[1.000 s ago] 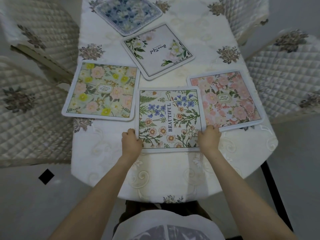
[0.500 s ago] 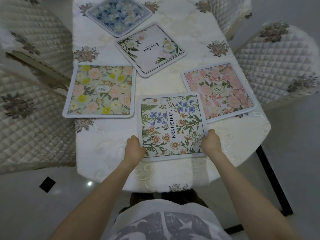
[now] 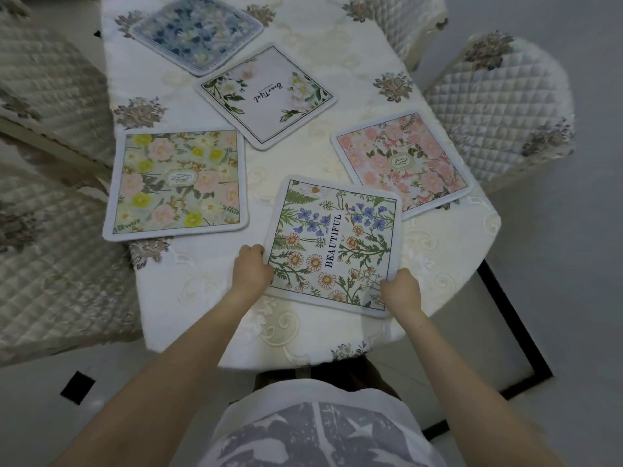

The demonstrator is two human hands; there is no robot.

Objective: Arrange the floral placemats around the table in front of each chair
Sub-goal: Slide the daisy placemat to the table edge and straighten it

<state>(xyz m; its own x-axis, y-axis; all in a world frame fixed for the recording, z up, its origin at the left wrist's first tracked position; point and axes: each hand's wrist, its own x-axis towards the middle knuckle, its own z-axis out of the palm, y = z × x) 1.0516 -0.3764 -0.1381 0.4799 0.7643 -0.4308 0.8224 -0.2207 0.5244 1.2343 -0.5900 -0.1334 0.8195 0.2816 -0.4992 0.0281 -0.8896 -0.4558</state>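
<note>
**Operator:** Fingers (image 3: 251, 251) of my left hand (image 3: 251, 269) curl over the near-left edge of the "BEAUTIFUL" placemat (image 3: 332, 246); those of my right hand (image 3: 401, 289) curl over its near-right corner. Both hands pinch the mat, thumbs hidden from view.

**Observer:** Position of the mat?

**Operator:** It lies on the tablecloth (image 3: 209, 274) at the near, rounded end of the table, slightly rotated, its far-right corner overlapping the near edge of the pink placemat (image 3: 401, 161).

**Observer:** Remaining mats?

**Operator:** I see four. Yellow-and-pink placemat (image 3: 178, 183): flat at the left side, beside the left quilted chair (image 3: 43, 251). Pink placemat: at the right side, near the right quilted chair (image 3: 499, 106). White placemat (image 3: 266, 96) with script lettering: turned diamond-wise near the table's centre, its near corner just beside the yellow-and-pink one. Blue placemat (image 3: 197, 32): farther up, also diamond-wise, its near corner close to the white placemat; whether they touch, I cannot tell.

**Observer:** Foreground?

**Operator:** Both my bare forearms reach in from below, above a white shirt (image 3: 320, 429) with a grey print.
</note>
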